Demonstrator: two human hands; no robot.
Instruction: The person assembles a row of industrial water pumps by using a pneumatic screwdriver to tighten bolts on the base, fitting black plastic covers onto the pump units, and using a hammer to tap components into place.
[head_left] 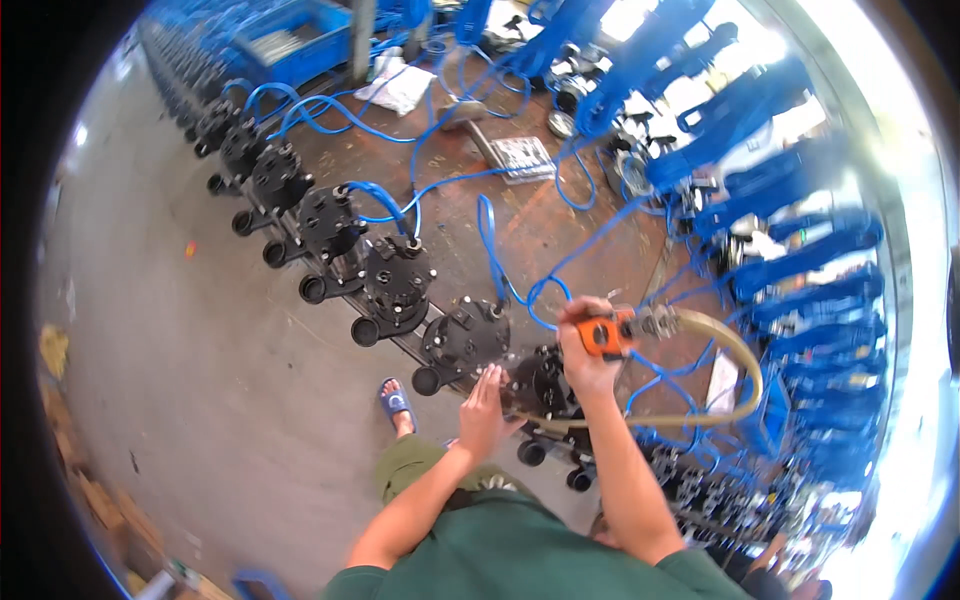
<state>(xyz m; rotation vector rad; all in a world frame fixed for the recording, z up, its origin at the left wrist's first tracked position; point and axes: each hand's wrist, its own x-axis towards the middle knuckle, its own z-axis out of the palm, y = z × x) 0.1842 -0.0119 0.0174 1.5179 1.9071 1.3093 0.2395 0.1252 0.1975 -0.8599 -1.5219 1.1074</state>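
Note:
A long row of round black machine units (468,335) with short black round-mouthed ports runs diagonally across my view. My right hand (588,350) is wrapped round an orange hand tool (604,336), held just above one black unit (545,384). A metal fitting (655,323) joins the tool to a yellowish hose (752,365), which loops right and back under my forearm. With fingers stretched out, my left hand (487,412) rests between two neighbouring units, its fingertips at their edges. What lies under the fingertips is too small to tell.
Blue tubes (490,235) lie tangled over a worn brown surface (530,215) beyond the row. Many blue machine parts (760,190) stand along the right. A blue crate (300,50) and a white bag (397,82) are at the back. Grey floor (220,400) stretches left.

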